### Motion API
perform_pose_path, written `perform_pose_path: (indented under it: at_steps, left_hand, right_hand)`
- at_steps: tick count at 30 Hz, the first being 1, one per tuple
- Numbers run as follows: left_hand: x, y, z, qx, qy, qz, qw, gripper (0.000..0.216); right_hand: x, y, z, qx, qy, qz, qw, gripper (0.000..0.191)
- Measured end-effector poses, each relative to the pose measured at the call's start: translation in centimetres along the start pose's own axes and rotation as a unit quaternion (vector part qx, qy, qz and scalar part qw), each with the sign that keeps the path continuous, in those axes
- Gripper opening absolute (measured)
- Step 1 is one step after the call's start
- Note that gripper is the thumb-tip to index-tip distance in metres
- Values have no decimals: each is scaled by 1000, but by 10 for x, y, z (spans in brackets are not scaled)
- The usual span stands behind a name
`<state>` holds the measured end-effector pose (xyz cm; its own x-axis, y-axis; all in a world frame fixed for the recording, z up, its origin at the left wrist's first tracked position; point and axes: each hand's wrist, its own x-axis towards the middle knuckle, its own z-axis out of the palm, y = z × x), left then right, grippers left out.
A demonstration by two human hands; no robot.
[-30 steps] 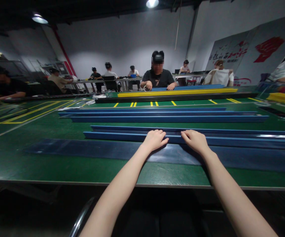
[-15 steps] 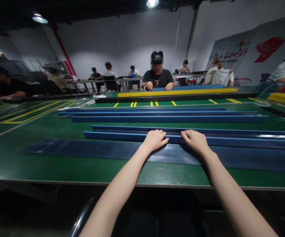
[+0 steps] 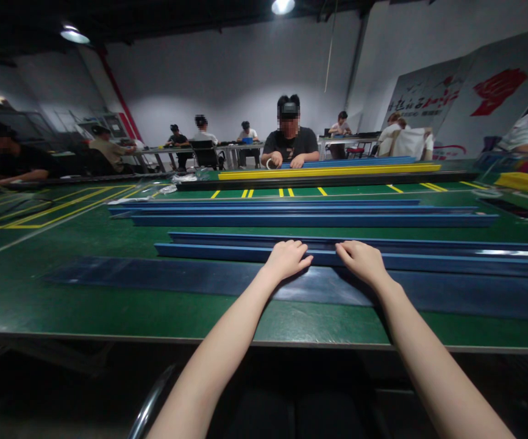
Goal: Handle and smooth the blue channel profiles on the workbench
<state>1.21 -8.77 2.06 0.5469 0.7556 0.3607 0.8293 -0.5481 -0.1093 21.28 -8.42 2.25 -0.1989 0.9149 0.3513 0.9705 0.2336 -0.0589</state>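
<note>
A long blue channel (image 3: 218,251) with two raised walls lies crosswise on the green table in front of me. My left hand (image 3: 286,259) is closed over its near wall, fingertips curled inside and thumb on the near side. A short way to the right, my right hand (image 3: 362,259) grips the same wall in the same way; its fingertips are partly hidden. On the near side of the channel, below both hands, lies a flat dark-blue strip (image 3: 154,275). Past the channel are more blue channels (image 3: 310,221), lying roughly parallel to it.
Farther back on the green table (image 3: 108,314) lie a yellow channel (image 3: 337,172) and a black one (image 3: 328,181). A phone-like dark slab (image 3: 515,208) is at the right. Across the table sits a person (image 3: 290,140) with both hands near a white ring (image 3: 271,164).
My hands and the channel have stayed put. The person across has shifted slightly to the left, and one of that person's hands has moved left along the far channel.
</note>
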Motion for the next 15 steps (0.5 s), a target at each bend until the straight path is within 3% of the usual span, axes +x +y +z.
perform_pose_path:
  at_steps: [15]
  left_hand:
    - [1,1,-1,1,-8,-3,1000,32]
  right_hand:
    - [0,-1,-1,0,-7,5,1000,43]
